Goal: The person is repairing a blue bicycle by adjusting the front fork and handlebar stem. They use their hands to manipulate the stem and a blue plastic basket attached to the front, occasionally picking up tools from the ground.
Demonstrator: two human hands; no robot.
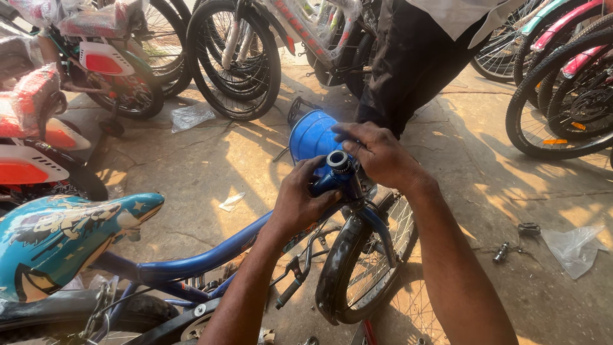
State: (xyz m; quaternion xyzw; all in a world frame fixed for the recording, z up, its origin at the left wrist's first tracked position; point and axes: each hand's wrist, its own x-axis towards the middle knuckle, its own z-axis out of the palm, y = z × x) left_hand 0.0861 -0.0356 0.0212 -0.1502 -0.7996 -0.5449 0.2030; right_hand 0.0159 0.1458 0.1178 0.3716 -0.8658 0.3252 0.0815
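Observation:
A small blue children's bicycle lies below me, its frame tube (211, 252) running from a light-blue printed saddle (57, 239) up to the head tube (337, 171), which ends in a black ring. My left hand (300, 199) grips the frame just behind the head tube. My right hand (377, 153) wraps around the far side of the head tube, fingers against a blue plastic basket (311, 136). Under both hands sits the front wheel (364, 268) with a dark mudguard.
Another person in dark trousers (408, 57) stands just beyond the basket. Parked bicycles, several wrapped in plastic, ring the concrete floor (211, 160). A clear plastic bag (575, 246) and small metal parts (504, 250) lie at right; a loose brake lever (290, 284) dangles by the wheel.

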